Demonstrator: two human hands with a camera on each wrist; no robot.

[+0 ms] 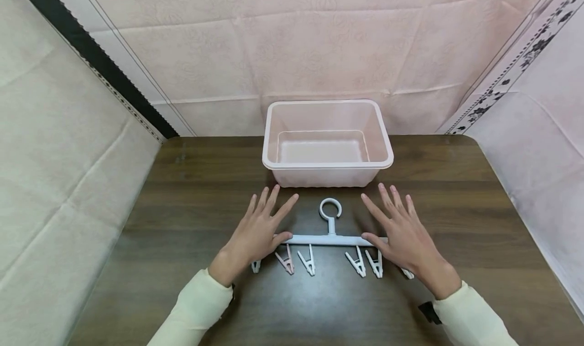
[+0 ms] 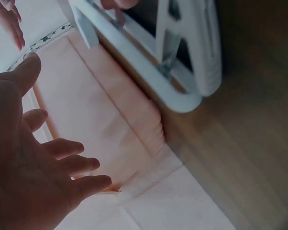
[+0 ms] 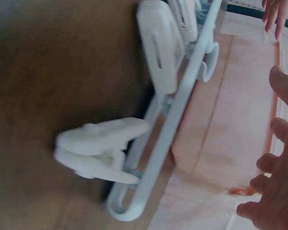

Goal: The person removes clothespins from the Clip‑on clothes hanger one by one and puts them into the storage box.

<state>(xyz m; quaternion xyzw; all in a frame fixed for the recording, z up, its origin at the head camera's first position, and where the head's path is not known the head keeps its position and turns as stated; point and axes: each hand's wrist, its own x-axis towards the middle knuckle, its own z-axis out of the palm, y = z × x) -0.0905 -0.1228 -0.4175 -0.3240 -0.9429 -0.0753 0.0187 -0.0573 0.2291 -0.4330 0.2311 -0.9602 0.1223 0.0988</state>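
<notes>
Your left hand (image 1: 257, 229) and right hand (image 1: 406, 234) hover above opposite ends of the peg hanger (image 1: 331, 240), palms down. Neither grip holds anything: the fingers are spread and nearly straight, and both wrist views show a gap between each palm and the bar. Held so wide, your hands frame the hanger evenly, leaving the hook (image 1: 331, 227) in plain sight between them.

The hanger lies on the surface (image 1: 319, 310) in front of you, its hook pointing away and its pegs (image 1: 310, 262) lying towards you, probably so they sit on your side of the bar, within easy reach. Your hands partly hide the outer ones. The plastic basin (image 1: 324, 176) stands upright just beyond the hook, set back, it seems, to leave you working room.
</notes>
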